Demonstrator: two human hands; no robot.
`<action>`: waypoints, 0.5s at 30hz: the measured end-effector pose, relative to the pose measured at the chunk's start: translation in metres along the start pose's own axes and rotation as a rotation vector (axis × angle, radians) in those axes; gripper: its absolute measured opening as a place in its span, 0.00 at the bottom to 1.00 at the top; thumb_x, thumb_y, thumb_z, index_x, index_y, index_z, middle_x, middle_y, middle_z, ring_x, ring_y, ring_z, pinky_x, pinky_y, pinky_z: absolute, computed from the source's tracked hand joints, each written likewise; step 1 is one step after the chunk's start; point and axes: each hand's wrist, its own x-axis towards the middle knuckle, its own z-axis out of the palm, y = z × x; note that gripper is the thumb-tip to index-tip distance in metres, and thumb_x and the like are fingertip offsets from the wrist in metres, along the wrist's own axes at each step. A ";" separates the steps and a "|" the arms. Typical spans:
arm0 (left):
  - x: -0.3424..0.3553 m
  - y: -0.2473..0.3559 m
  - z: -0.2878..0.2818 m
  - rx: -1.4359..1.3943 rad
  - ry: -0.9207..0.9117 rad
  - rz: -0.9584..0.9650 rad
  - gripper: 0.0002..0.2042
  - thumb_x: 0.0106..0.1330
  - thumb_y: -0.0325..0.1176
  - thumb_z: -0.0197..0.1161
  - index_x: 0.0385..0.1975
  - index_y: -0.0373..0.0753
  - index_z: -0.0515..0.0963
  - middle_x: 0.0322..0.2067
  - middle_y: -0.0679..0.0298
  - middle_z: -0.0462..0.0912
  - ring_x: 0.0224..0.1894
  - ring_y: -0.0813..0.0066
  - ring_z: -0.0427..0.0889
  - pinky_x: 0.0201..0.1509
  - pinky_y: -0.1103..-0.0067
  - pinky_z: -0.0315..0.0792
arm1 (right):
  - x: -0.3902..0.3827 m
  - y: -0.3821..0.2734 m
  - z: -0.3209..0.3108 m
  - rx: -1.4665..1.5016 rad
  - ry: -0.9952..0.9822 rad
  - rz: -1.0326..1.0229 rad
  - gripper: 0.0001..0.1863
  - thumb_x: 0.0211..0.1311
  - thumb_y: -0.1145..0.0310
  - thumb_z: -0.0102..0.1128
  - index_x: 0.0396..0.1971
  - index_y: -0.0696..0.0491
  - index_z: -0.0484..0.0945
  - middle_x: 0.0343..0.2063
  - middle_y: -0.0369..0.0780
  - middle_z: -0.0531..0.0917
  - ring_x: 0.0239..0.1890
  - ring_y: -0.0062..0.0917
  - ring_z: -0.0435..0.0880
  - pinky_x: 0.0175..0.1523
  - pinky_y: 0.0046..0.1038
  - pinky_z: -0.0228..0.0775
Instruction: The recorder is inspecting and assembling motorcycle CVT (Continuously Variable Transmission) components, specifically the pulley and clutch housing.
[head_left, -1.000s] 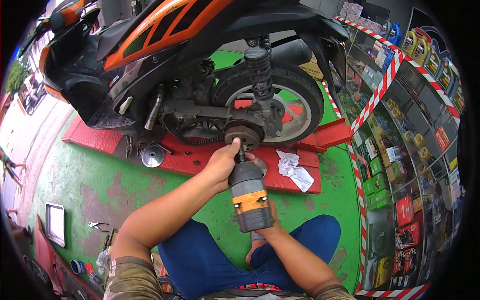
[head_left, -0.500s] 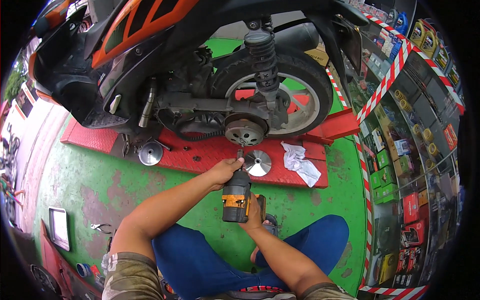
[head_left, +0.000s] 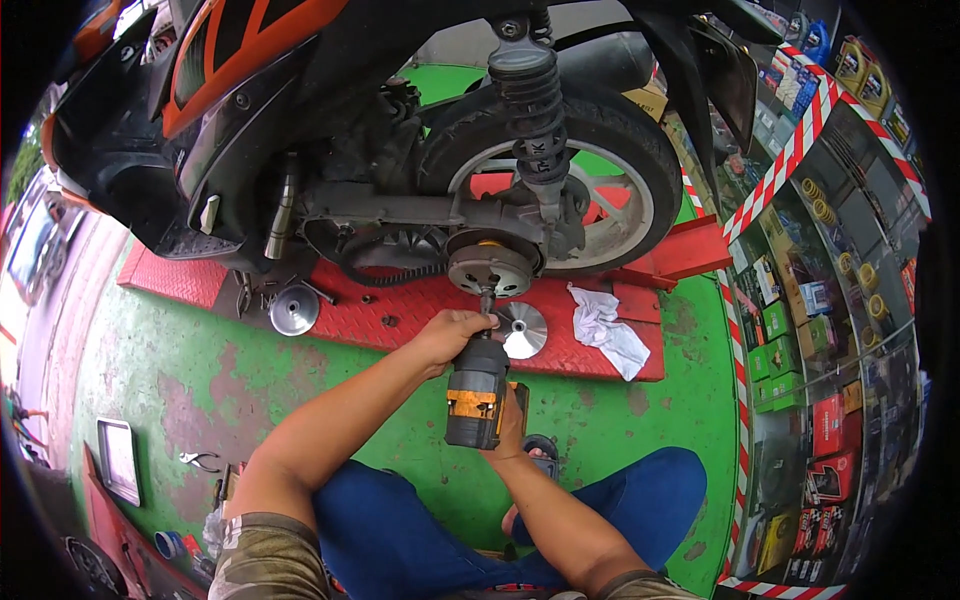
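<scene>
The driver (head_left: 478, 395) is gripped by the right hand (head_left: 512, 430), its nose clasped by the left hand (head_left: 447, 338); the socket (head_left: 487, 299) is held right at the drum's (head_left: 500, 275) centre! Just beside, a disc (head_left: 524, 332) and a cloth (head_left: 612, 337) are spread along the red platform (head_left: 175, 277).

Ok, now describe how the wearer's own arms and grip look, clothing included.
The left arm wears a short, camouflage-like fabric sleeve in brown and olive with pale patches; the right arm has a similar dark sleeve, mostly cut off by the frame. Below the sleeves, both are bare. The left grip and right grip are ungloved human hands.
</scene>
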 end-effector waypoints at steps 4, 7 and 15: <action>0.003 0.000 -0.009 -0.066 -0.083 -0.055 0.19 0.76 0.40 0.55 0.52 0.28 0.77 0.42 0.51 0.88 0.42 0.69 0.87 0.51 0.72 0.81 | 0.008 -0.017 -0.009 -0.164 0.000 -0.120 0.21 0.56 0.70 0.73 0.49 0.54 0.77 0.43 0.41 0.84 0.45 0.32 0.85 0.51 0.32 0.78; 0.008 -0.002 -0.015 -0.131 -0.171 -0.092 0.24 0.77 0.45 0.50 0.60 0.30 0.74 0.47 0.48 0.87 0.47 0.63 0.86 0.57 0.69 0.79 | 0.010 -0.024 -0.007 -0.159 0.024 -0.134 0.23 0.55 0.69 0.74 0.50 0.54 0.77 0.43 0.42 0.84 0.46 0.34 0.85 0.52 0.33 0.78; 0.020 0.018 -0.032 -0.289 0.094 -0.059 0.51 0.63 0.76 0.55 0.72 0.36 0.61 0.65 0.47 0.72 0.63 0.58 0.76 0.63 0.61 0.73 | 0.007 -0.019 -0.018 -0.163 -0.066 0.013 0.40 0.44 0.66 0.81 0.59 0.58 0.71 0.51 0.53 0.78 0.53 0.52 0.78 0.57 0.47 0.71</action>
